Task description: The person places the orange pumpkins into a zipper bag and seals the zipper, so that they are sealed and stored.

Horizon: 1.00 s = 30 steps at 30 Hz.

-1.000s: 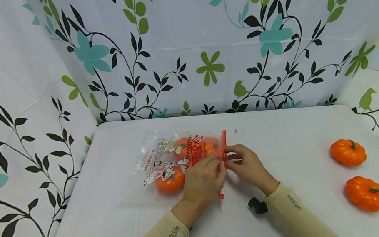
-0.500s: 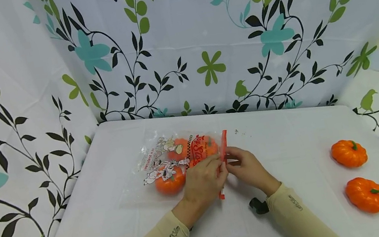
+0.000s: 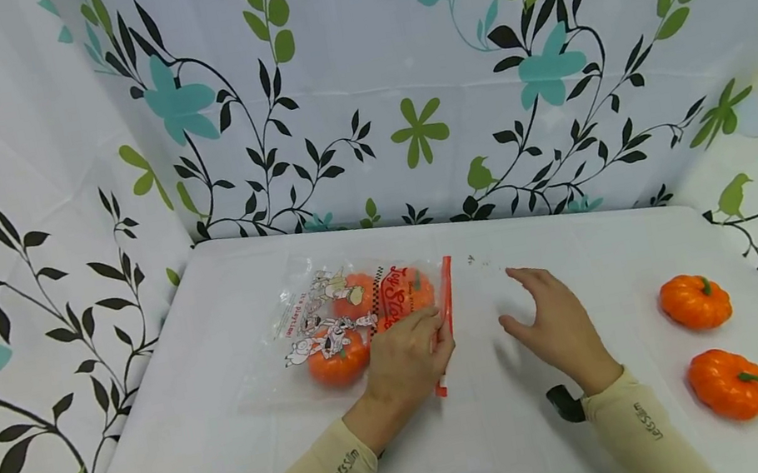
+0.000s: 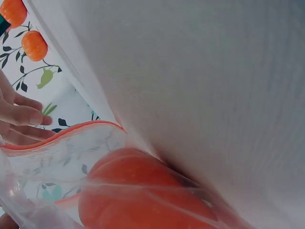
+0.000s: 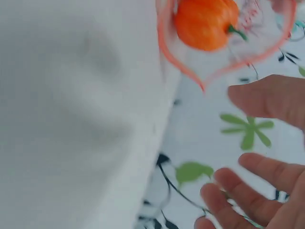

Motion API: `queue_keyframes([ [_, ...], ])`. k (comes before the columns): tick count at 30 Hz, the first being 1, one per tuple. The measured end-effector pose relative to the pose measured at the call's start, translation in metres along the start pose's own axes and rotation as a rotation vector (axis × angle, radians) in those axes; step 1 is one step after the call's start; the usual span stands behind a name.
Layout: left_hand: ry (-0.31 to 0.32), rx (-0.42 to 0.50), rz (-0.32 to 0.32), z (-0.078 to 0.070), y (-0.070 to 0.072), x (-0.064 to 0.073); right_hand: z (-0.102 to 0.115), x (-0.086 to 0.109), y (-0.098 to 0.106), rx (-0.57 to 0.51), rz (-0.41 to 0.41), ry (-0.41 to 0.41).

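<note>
**Left hand on the bag, right hand spread before its mouth**

The bag [image 3: 381,299] lies on the table [image 3: 495,461], left of the middle and toward the far edge. Its red rim [image 3: 448,292] faces the table's right edge. The left hand [image 3: 404,359] grips the bag at the mouth, fingers curled over the film; just where the tips pinch is partly hidden.

In the right wrist view the rim gapes, with one green-stemmed pumpkin [image 5: 205,24] inside. From the head, an inner pumpkin [image 3: 337,360] sits just left of the gripping fingers, and more orange shows through the print toward the far edge.

The right hand [image 3: 558,323] hangs apart from the bag, between the rim and the table's right edge. Its thumb and fingers stand wide apart, tips toward the far edge and the bag.

Near the right edge lie two loose pumpkins, the far one [image 3: 695,303] and the near one [image 3: 732,383], just beside each other and well apart from the bag.
</note>
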<state>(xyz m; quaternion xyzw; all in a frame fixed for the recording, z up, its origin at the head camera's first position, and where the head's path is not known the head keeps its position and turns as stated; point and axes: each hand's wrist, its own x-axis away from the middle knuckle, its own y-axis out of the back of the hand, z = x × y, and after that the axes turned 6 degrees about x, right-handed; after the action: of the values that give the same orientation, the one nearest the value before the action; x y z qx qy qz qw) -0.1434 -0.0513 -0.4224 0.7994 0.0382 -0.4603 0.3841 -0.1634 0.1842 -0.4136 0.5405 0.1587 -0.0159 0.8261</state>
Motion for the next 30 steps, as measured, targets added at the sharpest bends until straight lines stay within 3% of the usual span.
queue_keyframes([
  [6, 0.021, 0.005, 0.034, -0.001, 0.001, 0.0, -0.013, 0.009, 0.034, 0.139, -0.047, -0.082],
  [14, 0.019, -0.008, 0.059, -0.001, 0.003, 0.0, -0.039, 0.024, 0.065, 0.225, 0.056, -0.246],
  [21, 0.015, -0.008, 0.051, 0.0, 0.002, -0.001, -0.072, 0.036, 0.085, 0.239, 0.041, -0.28],
  [30, 0.015, -0.006, 0.065, 0.0, 0.001, -0.001, -0.104, 0.05, 0.113, 0.191, 0.223, -0.556],
])
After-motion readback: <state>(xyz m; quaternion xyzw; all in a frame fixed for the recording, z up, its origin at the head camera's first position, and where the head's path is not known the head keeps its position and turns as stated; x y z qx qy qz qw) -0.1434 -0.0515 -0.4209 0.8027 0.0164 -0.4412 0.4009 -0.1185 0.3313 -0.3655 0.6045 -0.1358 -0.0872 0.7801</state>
